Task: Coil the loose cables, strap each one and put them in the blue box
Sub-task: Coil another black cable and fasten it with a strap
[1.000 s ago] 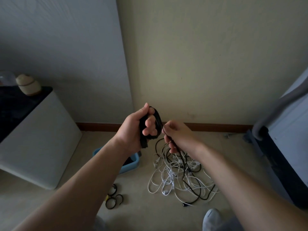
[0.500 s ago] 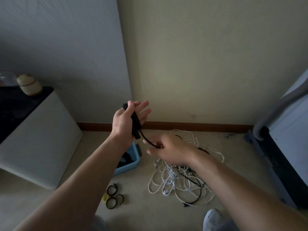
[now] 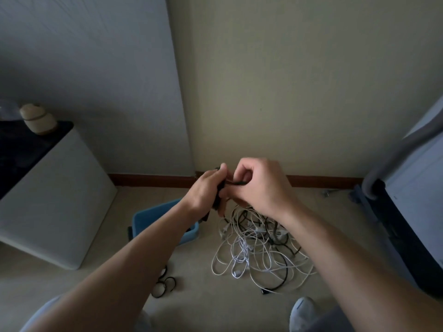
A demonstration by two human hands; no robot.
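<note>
My left hand grips a coiled black cable, mostly hidden between both hands. My right hand sits right against it with fingers curled, pinching a black strand of that cable near its top. Both hands are held above the floor in front of the wall. Below them lies a tangled pile of white and black cables. The blue box stands on the floor to the left of the pile, partly covered by my left forearm.
Several black strap rings lie on the floor under my left forearm. A white cabinet with a dark top and a jar stands at left. A dark appliance with a grey hose is at right. A shoe shows at bottom.
My right hand rose from beside the pile up to the left hand, bringing the black strand over the coil. My left hand's fingers, spread half a second ago, are curled round the coil again.
</note>
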